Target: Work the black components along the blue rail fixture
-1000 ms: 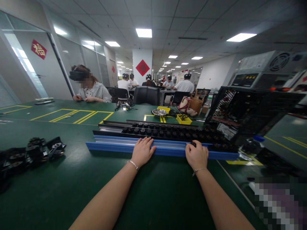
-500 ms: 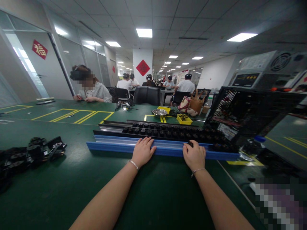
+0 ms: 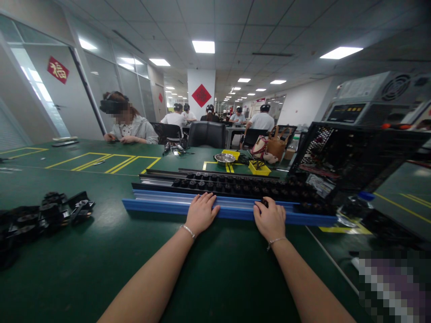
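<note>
A long blue rail (image 3: 158,206) lies across the green table (image 3: 101,251) in front of me. Behind it sit black rails (image 3: 235,186) carrying a row of several small black parts. My left hand (image 3: 201,213) rests flat on the blue rail with its fingers stretched out. My right hand (image 3: 270,220) is curled over the rail further right, fingertips on a small black part (image 3: 265,202) in the rail; how it grips is hidden.
A pile of loose black parts (image 3: 43,215) lies at the left. An open black computer case (image 3: 350,157) stands at the right. Yellow bins (image 3: 257,167) and a metal bowl (image 3: 224,158) sit further back. A person with a headset (image 3: 126,125) sits across the table.
My right hand has slid a little to the left along the blue rail, with the black part under its fingertips. My left hand has stayed in place.
</note>
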Demonstrator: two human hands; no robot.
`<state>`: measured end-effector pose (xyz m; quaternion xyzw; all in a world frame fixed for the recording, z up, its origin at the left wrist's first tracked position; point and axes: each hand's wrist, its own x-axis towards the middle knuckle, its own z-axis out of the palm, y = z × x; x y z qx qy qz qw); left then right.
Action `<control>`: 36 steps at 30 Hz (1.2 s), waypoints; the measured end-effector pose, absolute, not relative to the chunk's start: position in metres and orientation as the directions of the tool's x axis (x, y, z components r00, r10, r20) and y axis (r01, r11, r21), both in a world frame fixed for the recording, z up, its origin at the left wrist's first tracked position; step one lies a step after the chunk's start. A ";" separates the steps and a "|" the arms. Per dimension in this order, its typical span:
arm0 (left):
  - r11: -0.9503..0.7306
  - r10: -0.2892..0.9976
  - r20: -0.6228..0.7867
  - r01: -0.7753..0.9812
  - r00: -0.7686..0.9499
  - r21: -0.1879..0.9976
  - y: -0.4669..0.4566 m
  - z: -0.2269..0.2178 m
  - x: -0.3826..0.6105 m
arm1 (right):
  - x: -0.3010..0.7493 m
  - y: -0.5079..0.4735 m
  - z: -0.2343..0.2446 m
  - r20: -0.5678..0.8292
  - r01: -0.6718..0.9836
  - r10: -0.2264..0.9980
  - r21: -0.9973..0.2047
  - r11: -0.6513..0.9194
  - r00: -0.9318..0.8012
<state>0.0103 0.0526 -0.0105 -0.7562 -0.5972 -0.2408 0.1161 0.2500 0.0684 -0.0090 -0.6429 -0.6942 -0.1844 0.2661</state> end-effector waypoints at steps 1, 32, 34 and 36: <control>-0.260 0.847 0.503 0.959 0.171 0.111 0.053 -0.010 0.010 | 0.250 0.068 -0.009 0.607 0.991 0.794 -0.085 0.107 -0.034; -0.260 0.845 0.506 0.959 0.171 0.109 0.051 -0.009 0.011 | 0.242 0.065 -0.010 0.610 0.969 0.774 -0.038 0.246 -0.173; -0.258 0.848 0.503 0.960 0.170 0.110 0.051 -0.009 0.011 | 0.241 0.064 -0.010 0.608 0.968 0.774 -0.035 0.248 -0.176; -0.256 0.848 0.502 0.960 0.169 0.109 0.051 -0.008 0.011 | 0.240 0.064 -0.010 0.605 0.968 0.776 -0.030 0.248 -0.180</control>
